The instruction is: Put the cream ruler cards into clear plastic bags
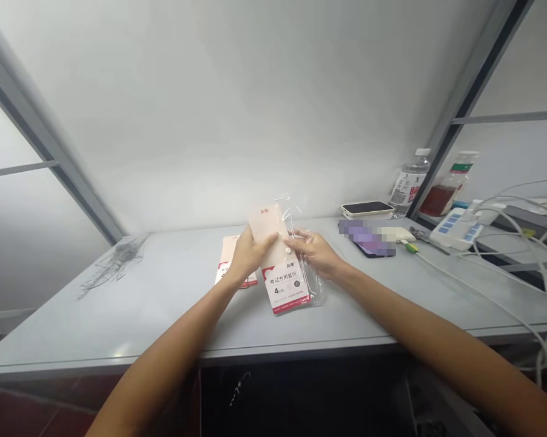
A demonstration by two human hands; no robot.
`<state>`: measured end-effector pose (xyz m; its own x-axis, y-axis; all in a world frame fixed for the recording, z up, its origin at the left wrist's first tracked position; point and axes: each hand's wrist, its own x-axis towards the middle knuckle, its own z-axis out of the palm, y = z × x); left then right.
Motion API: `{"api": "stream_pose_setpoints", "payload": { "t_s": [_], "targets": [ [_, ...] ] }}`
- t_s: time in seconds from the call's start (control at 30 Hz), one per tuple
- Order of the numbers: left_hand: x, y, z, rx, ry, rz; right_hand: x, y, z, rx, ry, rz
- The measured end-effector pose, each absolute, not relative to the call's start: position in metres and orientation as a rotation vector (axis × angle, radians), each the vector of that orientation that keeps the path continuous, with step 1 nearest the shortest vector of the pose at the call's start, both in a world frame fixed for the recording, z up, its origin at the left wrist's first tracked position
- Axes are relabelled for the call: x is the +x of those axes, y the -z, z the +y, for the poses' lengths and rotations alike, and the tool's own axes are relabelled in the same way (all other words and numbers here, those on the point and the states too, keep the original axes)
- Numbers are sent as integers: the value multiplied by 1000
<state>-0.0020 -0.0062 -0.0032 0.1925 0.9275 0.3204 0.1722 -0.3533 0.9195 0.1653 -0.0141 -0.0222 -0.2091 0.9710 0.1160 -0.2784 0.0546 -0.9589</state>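
A person's two bare hands hold a clear plastic packet above the middle of the desk, near its back edge. The packet has a white-and-red card printed in Chinese, with a pale pink panel above it. The left hand is closed around the packet's upper part, and the fingertips of the right hand pinch its clear plastic on the right side. A second, similar packet lies flat behind the left hand. Toward the desk's back right corner are a blurred phone, a white power strip, a water bottle, and a bottle of dark red liquid.
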Motion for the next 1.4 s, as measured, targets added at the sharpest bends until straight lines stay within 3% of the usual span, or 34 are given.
{"api": "stream_pose_setpoints", "payload": {
  "t_s": [0.33, 0.87, 1.13, 1.4],
  "targets": [
    [-7, -1, -1, 1576, -1094, 808, 171, 14, -20, -845, -1479, -1251],
    [1, 9, -6, 1405, -1334, 1070, 157, 21, -22, -830, -1484, -1342],
    [-5, 0, -6, 1514, -765, 735, 177, 13, -13, -846, -1362, -1088],
    [-3, 2, -8, 1535, -1060, 1050, 173, 13, -16, -877, -1408, -1248]
  ]
}}
